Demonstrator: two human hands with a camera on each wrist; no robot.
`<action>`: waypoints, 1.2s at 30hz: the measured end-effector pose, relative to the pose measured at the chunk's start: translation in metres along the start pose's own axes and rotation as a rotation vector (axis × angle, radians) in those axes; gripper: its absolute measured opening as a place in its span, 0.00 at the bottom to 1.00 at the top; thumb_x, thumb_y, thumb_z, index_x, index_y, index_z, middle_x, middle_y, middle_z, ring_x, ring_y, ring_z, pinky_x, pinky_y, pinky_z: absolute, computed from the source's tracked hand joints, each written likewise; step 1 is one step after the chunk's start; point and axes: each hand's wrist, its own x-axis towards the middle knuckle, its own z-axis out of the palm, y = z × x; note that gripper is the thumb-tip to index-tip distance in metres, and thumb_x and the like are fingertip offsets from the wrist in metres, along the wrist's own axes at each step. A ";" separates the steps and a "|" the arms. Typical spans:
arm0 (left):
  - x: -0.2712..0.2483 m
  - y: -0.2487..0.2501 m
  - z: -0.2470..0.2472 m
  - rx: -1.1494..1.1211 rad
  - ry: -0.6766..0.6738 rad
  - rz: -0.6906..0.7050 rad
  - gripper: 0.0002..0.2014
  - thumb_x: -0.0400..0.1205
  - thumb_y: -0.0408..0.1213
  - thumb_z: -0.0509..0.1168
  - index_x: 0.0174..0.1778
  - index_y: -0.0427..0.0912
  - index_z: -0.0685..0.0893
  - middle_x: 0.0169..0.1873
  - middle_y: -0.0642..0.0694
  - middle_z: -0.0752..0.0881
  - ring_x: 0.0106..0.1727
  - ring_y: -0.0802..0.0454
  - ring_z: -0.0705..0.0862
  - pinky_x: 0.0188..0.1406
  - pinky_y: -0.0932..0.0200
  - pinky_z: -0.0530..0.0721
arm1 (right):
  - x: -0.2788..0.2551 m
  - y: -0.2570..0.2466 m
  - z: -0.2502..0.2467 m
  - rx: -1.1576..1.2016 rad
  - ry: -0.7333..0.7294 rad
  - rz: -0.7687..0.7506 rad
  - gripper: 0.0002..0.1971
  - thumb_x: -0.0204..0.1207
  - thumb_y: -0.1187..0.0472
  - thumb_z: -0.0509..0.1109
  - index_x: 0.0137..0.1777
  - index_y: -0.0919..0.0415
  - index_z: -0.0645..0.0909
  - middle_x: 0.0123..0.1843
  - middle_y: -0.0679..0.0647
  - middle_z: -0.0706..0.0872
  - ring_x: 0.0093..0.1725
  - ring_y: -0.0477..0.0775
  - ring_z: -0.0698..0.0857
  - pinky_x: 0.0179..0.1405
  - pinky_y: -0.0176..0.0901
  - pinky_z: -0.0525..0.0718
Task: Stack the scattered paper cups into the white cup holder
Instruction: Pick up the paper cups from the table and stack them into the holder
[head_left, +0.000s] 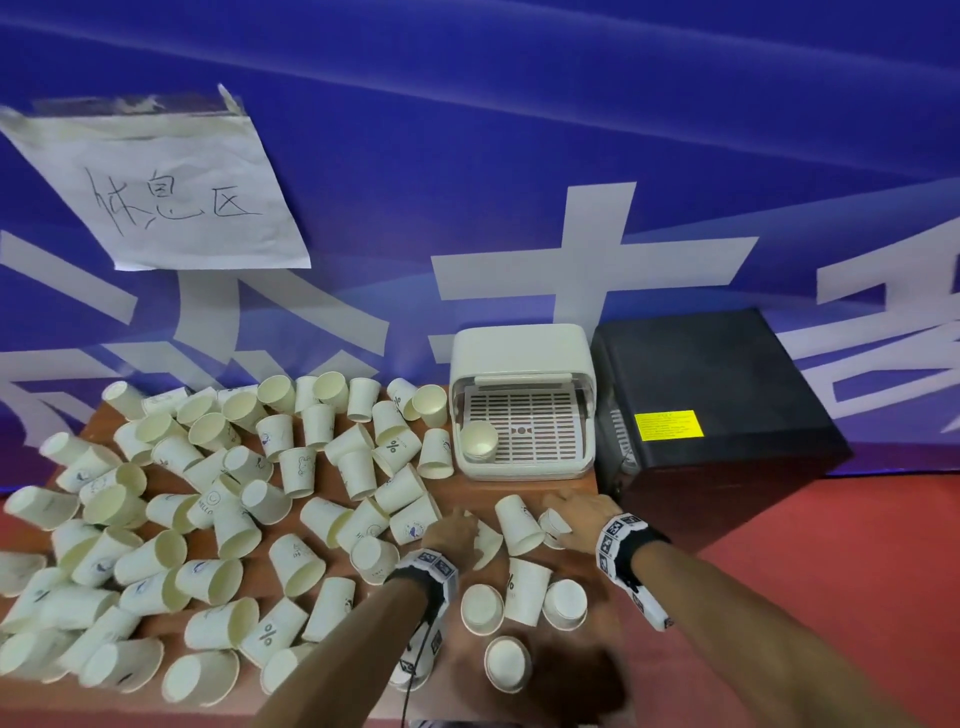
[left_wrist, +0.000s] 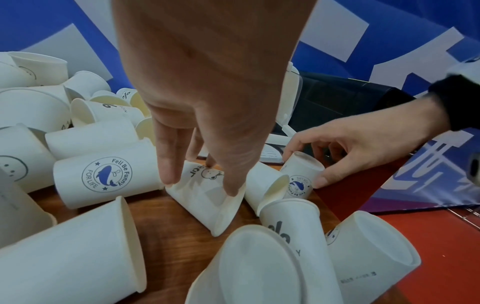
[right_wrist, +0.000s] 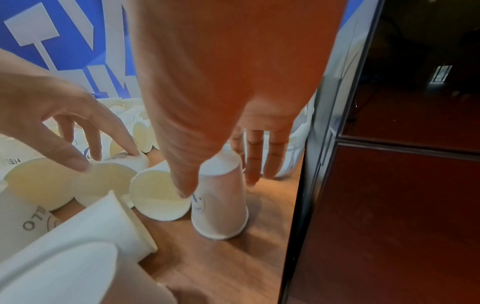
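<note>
Cups (head_left: 291, 499) litter the table (head_left: 566, 499); left hand (head_left: 451, 530) pinches a lying cup (left_wrist: 205, 197), right hand (head_left: 582, 519) grips an upturned cup (right_wrist: 221, 197) near the holder (head_left: 522, 364).

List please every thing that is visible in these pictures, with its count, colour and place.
paper cups: dozens, white, scattered over the table
cup in holder: one, white, on the front left of the grid
cup holder: one, white, at the back of the table
table: one, brown wood
black box: one, right of the holder
paper sign: one, white, taped on the blue banner
left hand: grips a lying cup
right hand: grips an upside-down cup
</note>
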 end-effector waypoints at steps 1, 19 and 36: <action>0.001 0.000 0.001 -0.007 -0.009 -0.004 0.29 0.84 0.50 0.68 0.79 0.43 0.72 0.74 0.43 0.72 0.69 0.40 0.81 0.63 0.45 0.84 | -0.001 -0.001 0.002 -0.003 -0.017 0.009 0.25 0.78 0.45 0.72 0.71 0.52 0.71 0.70 0.54 0.76 0.67 0.61 0.82 0.56 0.52 0.80; -0.021 -0.011 -0.071 -0.121 0.196 -0.156 0.17 0.85 0.31 0.61 0.71 0.36 0.73 0.65 0.37 0.84 0.65 0.40 0.85 0.61 0.49 0.82 | 0.006 -0.006 -0.101 0.395 0.199 0.037 0.30 0.72 0.43 0.72 0.69 0.57 0.71 0.62 0.58 0.83 0.60 0.63 0.85 0.54 0.51 0.83; -0.044 -0.025 -0.140 -0.740 0.466 -0.257 0.03 0.85 0.28 0.57 0.48 0.36 0.76 0.47 0.36 0.83 0.45 0.43 0.78 0.42 0.56 0.70 | 0.023 -0.071 -0.162 1.296 0.434 0.005 0.54 0.71 0.64 0.83 0.87 0.38 0.51 0.57 0.52 0.87 0.53 0.44 0.88 0.45 0.38 0.84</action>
